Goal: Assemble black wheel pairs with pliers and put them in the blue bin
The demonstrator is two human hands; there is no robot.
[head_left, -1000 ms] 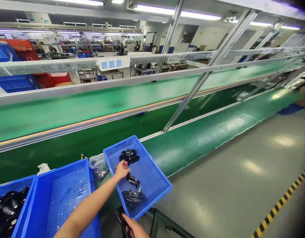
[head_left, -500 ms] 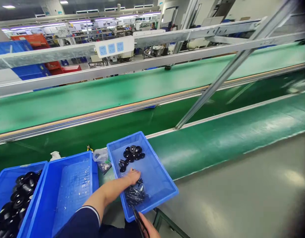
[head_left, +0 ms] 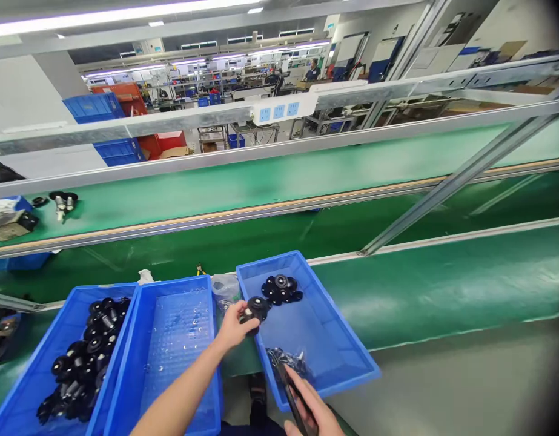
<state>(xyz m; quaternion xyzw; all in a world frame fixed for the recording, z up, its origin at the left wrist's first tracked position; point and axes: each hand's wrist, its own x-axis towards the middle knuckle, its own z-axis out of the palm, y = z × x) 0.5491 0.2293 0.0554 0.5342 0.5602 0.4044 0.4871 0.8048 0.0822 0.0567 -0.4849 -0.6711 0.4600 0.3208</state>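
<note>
My left hand [head_left: 234, 330] is closed around a black wheel-like part [head_left: 257, 306] at the left rim of the right-hand blue bin [head_left: 347, 342]. Its fingers partly cover what they hold. Inside that bin, a cluster of black round parts [head_left: 279, 289] lies at the far end. A clear plastic bag of small dark pieces [head_left: 297, 362] rests at the near end. My right hand [head_left: 314, 404] grips black pliers [head_left: 289, 390] by the handles, over the bin's near left corner. The tips of the pliers overlap the bag, and contact between them is unclear.
A middle blue bin [head_left: 174, 339] holds clear bits. The left blue bin [head_left: 47, 363] is heaped with black parts [head_left: 86, 357]. A small plastic bag [head_left: 225, 289] and yellow-handled pliers [head_left: 200, 270] lie behind. A metal post [head_left: 410, 212] slants up beside the green conveyor [head_left: 243, 188].
My left hand has come up and left out of the right-hand bin, now holding a black wheel-like part. My right hand still grips the pliers. The camera view has swung left and up.
</note>
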